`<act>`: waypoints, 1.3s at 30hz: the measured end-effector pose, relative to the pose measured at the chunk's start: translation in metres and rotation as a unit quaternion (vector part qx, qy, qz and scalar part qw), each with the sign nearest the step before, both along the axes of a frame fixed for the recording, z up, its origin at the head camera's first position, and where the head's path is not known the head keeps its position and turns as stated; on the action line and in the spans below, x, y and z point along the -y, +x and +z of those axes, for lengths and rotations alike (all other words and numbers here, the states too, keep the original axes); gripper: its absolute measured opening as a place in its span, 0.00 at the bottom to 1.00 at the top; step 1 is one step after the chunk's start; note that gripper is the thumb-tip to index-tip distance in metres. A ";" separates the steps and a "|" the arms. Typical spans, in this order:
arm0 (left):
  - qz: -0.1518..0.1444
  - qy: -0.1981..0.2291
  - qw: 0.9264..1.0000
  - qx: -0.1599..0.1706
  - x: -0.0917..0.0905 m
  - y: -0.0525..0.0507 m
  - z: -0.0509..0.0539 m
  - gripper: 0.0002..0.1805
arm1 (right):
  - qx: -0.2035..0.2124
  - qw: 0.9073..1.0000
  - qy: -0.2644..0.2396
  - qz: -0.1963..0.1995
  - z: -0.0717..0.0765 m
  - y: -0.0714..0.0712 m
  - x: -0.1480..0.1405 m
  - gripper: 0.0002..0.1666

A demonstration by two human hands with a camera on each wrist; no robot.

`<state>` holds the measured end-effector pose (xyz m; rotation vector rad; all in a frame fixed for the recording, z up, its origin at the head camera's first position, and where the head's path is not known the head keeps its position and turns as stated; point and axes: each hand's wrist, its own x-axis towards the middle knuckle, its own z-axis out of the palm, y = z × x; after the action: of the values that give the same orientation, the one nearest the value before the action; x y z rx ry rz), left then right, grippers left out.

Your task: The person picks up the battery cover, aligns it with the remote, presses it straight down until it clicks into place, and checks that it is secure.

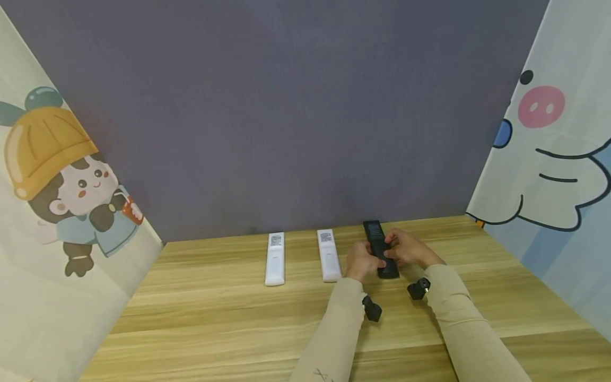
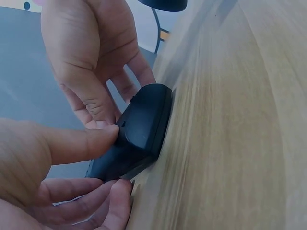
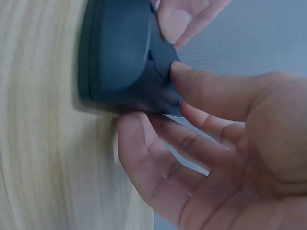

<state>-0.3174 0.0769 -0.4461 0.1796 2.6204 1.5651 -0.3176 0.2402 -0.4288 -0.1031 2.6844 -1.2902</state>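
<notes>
A black remote control point(image 1: 389, 272) lies back side up on the wooden table, slightly slanted, with a printed label at its far end. From its left side my left hand point(image 1: 361, 260) grips it, the thumb on the upper face and the fingers along the lower edge, as the left wrist view shows on the remote point(image 2: 148, 115). My right hand point(image 1: 411, 249) holds the opposite side, its thumb point(image 3: 206, 91) on the back near the left thumb and its fingers curled by the edge. The hands hide the remote's middle.
Two white remote controls, one in the middle point(image 1: 329, 260) and one farther left point(image 1: 275, 262), lie back side up with labels at their far ends. A grey panel point(image 1: 286, 132) stands behind the table point(image 1: 215, 307). Printed cartoon sheets flank it on the left point(image 1: 28, 254) and right point(image 1: 563, 196).
</notes>
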 end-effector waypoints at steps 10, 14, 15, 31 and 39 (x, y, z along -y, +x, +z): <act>0.005 -0.029 1.000 -0.004 -0.002 -0.002 -0.003 0.30 | -0.006 1.000 0.002 -0.011 -0.002 0.000 0.002 0.19; 0.006 -0.035 0.999 -0.006 -0.002 -0.002 -0.003 0.30 | -0.008 1.000 -0.002 -0.011 -0.003 0.000 0.002 0.19; 0.007 -0.035 0.999 -0.006 -0.002 -0.002 -0.003 0.29 | -0.008 1.000 -0.003 -0.010 -0.003 0.000 0.001 0.19; -0.001 -0.053 0.998 -0.027 -0.003 -0.002 -0.006 0.29 | -0.028 1.000 -0.004 -0.011 -0.007 0.001 0.002 0.19; -0.004 -0.054 0.998 -0.028 -0.003 -0.002 -0.007 0.27 | -0.031 0.999 0.002 -0.010 -0.009 0.000 0.002 0.20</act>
<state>-0.3192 0.0795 -0.4531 0.2292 2.7341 1.4303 -0.3176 0.2378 -0.4381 -0.1182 2.7469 -1.3087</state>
